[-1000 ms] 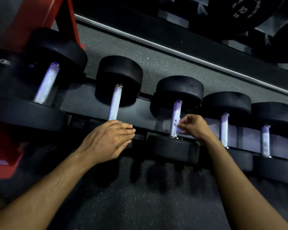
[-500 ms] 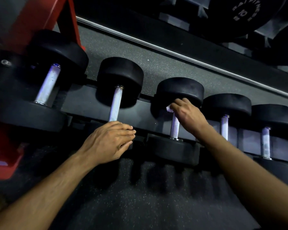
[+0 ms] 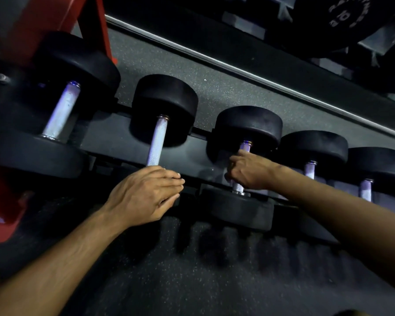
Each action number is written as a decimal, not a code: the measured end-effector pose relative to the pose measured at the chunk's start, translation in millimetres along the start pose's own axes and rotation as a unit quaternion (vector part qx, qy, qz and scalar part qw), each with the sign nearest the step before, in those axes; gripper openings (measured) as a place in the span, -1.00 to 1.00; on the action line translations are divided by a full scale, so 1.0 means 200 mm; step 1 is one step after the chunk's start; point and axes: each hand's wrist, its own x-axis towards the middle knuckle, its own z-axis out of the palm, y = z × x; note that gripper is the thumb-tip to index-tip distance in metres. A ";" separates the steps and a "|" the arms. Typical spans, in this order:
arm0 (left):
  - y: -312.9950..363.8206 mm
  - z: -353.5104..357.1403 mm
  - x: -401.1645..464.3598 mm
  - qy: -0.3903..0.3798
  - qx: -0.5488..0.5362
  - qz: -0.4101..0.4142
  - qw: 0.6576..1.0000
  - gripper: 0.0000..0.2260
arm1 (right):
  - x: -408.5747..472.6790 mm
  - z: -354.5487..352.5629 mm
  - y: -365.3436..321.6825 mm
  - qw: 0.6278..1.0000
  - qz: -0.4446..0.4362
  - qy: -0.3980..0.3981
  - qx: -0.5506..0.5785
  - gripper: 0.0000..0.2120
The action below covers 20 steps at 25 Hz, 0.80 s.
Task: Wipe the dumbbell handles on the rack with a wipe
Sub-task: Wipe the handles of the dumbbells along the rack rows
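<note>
Dim gym floor lies behind a low rack [image 3: 105, 142] of black dumbbells. Right hand [image 3: 249, 171] is wrapped round the third handle [image 3: 245, 145] mid-wipe, the wipe hidden inside the grip; left hand [image 3: 144, 195] rests flat at the rack's front edge. Next probably comes the fourth handle [image 3: 310, 169].

Right hand [image 3: 249, 171] — lower on third dumbbell handle [image 3: 245, 145], from its top.
</note>
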 end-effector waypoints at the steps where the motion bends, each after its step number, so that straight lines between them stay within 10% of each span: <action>1: 0.00 0.00 0.00 0.001 0.002 0.002 1.000 -0.77 | 0.01 -0.01 0.04 0.999 0.029 0.013 -0.007 -0.63; 8: 0.01 0.00 0.00 0.010 0.010 0.004 1.000 -0.80 | 0.00 0.03 -0.11 0.994 0.102 0.036 0.033 -0.82; 11: 0.01 0.00 0.01 0.021 0.012 0.003 1.000 -0.82 | -0.08 0.02 -0.10 0.955 0.137 0.094 0.245 -0.83; 13: 0.02 0.00 0.02 0.031 0.014 0.003 0.999 -0.82 | -0.15 -0.01 -0.10 0.808 0.302 0.189 0.469 -0.74; 16: 0.03 0.01 0.02 0.038 0.013 -0.004 0.999 -0.83 | -0.18 0.08 -0.12 0.454 0.552 0.345 0.609 -0.76; 18: 0.03 0.02 0.02 0.037 0.013 -0.009 0.999 -0.83 | -0.13 0.17 -0.09 0.245 0.552 0.310 0.735 -0.73; 20: 0.03 0.02 0.02 0.034 0.017 -0.011 0.999 -0.82 | -0.06 0.20 -0.05 0.134 0.468 0.254 0.836 -0.70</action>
